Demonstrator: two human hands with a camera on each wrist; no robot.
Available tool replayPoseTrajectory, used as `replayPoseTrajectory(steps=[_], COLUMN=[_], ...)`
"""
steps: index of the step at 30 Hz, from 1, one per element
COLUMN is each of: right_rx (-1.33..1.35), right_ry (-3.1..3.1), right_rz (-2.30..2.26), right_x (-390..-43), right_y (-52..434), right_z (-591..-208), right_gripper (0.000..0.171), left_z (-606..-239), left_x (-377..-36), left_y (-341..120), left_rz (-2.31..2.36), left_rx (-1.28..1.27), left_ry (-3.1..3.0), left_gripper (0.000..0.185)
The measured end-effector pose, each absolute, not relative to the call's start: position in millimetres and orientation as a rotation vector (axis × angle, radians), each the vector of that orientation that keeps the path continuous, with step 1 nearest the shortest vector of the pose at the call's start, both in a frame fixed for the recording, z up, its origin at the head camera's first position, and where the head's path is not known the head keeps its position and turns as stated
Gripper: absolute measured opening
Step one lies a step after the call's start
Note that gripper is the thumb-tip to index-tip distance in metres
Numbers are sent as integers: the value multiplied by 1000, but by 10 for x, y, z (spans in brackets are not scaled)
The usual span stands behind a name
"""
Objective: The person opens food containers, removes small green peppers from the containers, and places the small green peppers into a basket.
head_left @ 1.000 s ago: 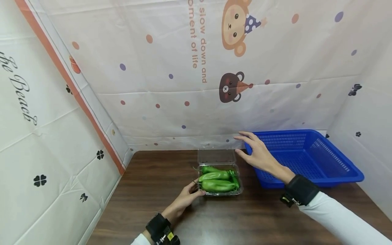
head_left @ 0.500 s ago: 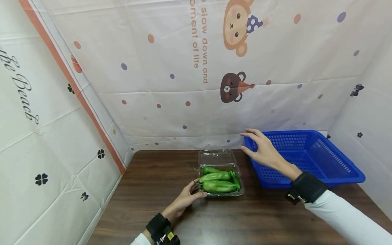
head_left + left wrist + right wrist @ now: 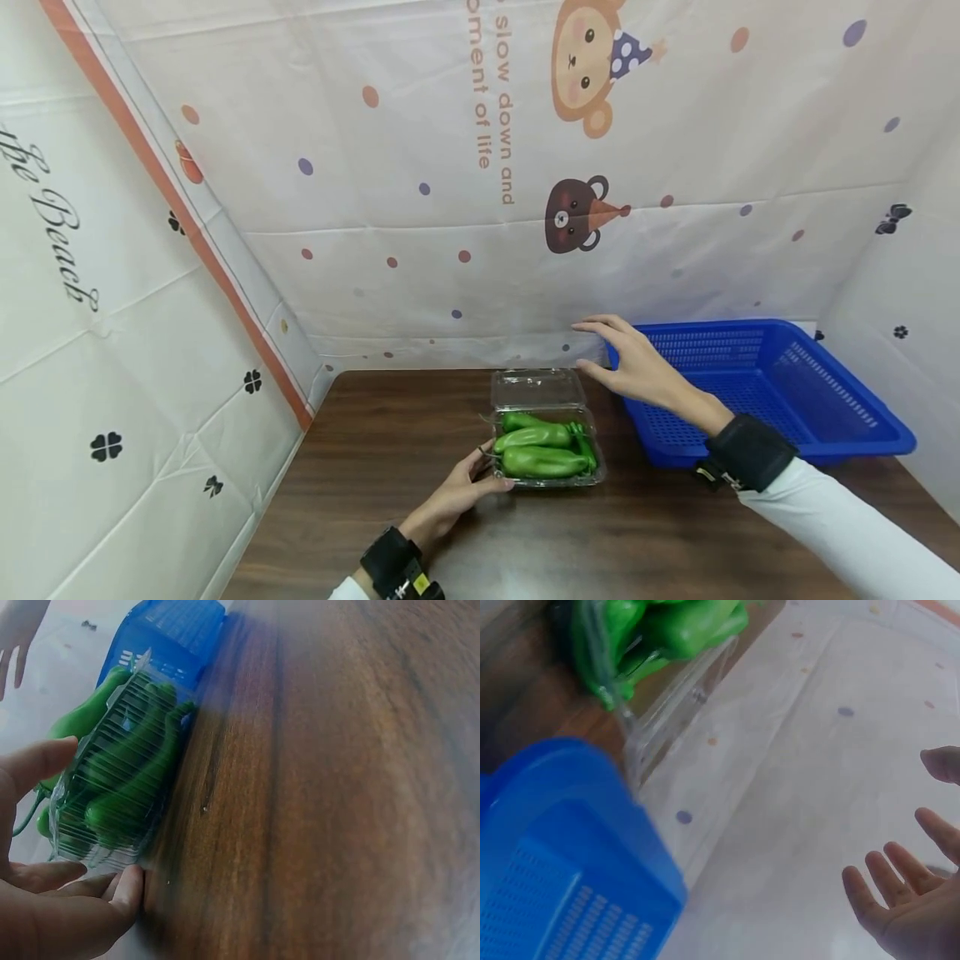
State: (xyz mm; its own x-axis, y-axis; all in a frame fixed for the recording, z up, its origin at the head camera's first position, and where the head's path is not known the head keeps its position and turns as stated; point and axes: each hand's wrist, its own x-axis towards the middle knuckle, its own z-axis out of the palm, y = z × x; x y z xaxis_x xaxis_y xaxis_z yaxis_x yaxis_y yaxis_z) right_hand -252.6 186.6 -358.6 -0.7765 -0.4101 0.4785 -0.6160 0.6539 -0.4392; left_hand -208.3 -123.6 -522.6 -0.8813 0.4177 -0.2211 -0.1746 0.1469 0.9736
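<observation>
A clear plastic clamshell box (image 3: 597, 477) stands on the table with its lid (image 3: 536, 390) folded back away from me. Several green peppers (image 3: 543, 462) lie in it. My left hand (image 3: 457, 490) holds the box's near left corner. In the left wrist view its thumb (image 3: 49, 759) is by the rim and the fingers (image 3: 129, 889) are by the bottom of the box's end. My right hand (image 3: 637, 371) hovers right of the lid, in front of the blue basket's left side, its thumb and fingers apart with nothing between them.
A blue plastic basket (image 3: 787, 454) with perforated walls stands on the right of the brown wooden table (image 3: 390, 433); nothing shows inside it. A printed white cloth (image 3: 420, 283) hangs behind the table and along both sides.
My right hand shifts slightly right, then back left, staying spread near the lid. The lid, raised a second ago, now lies lower. My left hand stays at the box's corner.
</observation>
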Motion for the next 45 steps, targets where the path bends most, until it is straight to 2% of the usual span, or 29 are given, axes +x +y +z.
replayPoseTrajectory(steps=[17,25,40,45], right_rx=[1082,1077,1156,1079], right_ry=[-2854,-2955,-2954,-2978], right_rz=[771,755,790,734], right_x=[-2518,-2532,-2472,-2466], right_y=[1513,1489,1332,1282], right_z=[-3754,-3927,-4411,-4461], right_gripper=[41,38,30,31], left_z=[-5219,-5167,-5196,-5215], left_x=[-2090,-2172,-2130,-2119], left_y=[-1266,-1235,-1254,-1258], left_rz=[1780,1816,1827,1827], left_rx=[201,264,198,173], left_ry=[1924,1946,1917,1917], left_gripper=[90,81,77,76])
